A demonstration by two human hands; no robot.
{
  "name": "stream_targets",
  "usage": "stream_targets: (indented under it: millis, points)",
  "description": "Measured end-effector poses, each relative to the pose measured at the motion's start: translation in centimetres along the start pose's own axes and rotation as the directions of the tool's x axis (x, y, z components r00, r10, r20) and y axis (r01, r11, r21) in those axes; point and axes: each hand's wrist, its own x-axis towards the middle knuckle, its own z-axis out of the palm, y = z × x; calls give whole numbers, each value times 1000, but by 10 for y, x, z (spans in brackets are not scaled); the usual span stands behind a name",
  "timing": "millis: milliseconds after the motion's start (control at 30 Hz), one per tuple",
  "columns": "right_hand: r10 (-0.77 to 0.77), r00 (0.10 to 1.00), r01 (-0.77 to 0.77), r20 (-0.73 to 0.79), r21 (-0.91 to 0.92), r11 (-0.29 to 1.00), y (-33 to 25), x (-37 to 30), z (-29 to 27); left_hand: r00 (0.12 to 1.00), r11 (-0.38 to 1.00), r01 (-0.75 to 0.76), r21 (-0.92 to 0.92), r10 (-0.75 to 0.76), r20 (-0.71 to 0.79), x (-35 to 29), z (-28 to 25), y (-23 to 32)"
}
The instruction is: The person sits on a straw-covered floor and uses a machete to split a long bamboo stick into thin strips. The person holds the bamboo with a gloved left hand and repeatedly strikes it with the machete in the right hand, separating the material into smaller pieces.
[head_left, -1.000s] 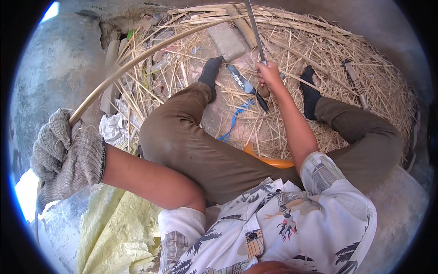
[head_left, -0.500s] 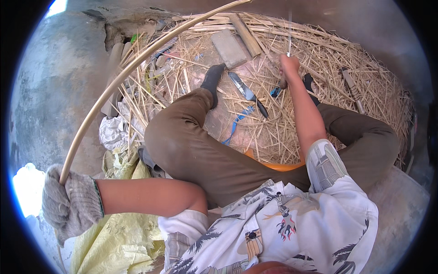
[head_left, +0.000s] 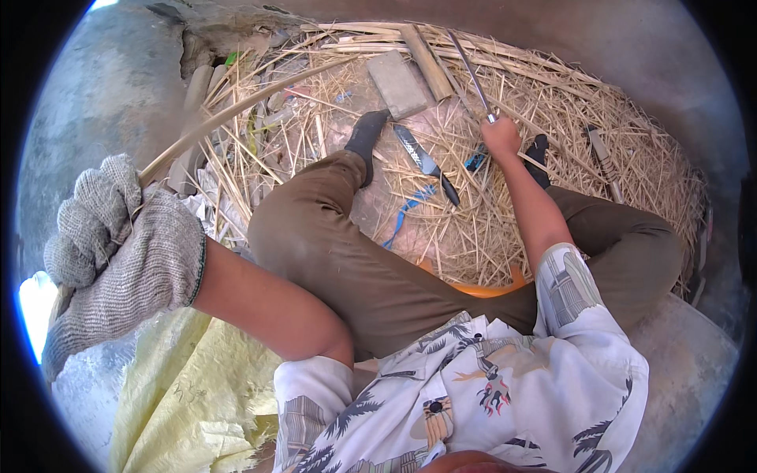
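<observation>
My left hand (head_left: 118, 236), in a grey knitted glove, is closed around a long pale cane or bamboo strip (head_left: 229, 114). The strip runs from the glove up and to the right, above the straw litter. My bare right hand (head_left: 502, 139) grips a long, narrow-bladed knife (head_left: 471, 75) by its handle, which the fingers mostly hide. Its blade points away and slightly left, seen nearly edge-on, apart from the strip. Between my feet lies another knife (head_left: 426, 162) with a patterned blade and black handle. A blue strap (head_left: 406, 213) curls near it.
Straw and thin shavings (head_left: 631, 142) cover the floor ahead and right. A flat grey block (head_left: 398, 83) and a wooden piece (head_left: 426, 61) lie beyond my foot. Another tool (head_left: 605, 162) rests at right. A yellow sack (head_left: 205, 386) spreads at left, beside the wall (head_left: 95, 94).
My left hand has risen and come nearer, and the strip has dropped to a lower, flatter slant. My right hand has shifted slightly down, with the knife blade now tilted left.
</observation>
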Motion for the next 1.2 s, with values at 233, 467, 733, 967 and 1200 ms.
stream_targets:
  millis: [233, 467, 733, 967, 1200]
  points:
    - [86, 985, -107, -147, -140, 984, -1, 26, 1, 992, 989, 123, -82, -120, 31, -2, -9, -5]
    - [-62, 936, -58, -348, -322, 945, -16, 33, 19, 986, 984, 155, -83, -160, -53, -13, -30, -7]
    - [-562, 827, 562, -6, -19, 827, -128, 2, 112, 974, 983, 181, -3, -180, -138, -16, -33, -7]
    - [-331, 934, 349, 137, -137, 927, -159, 24, 144, 985, 978, 167, 125, -162, -55, -11, -19, -14]
    - [-394, 874, 452, 284, -177, 875, -124, 39, 102, 985, 984, 162, 74, -157, -73, -11, -31, -8]
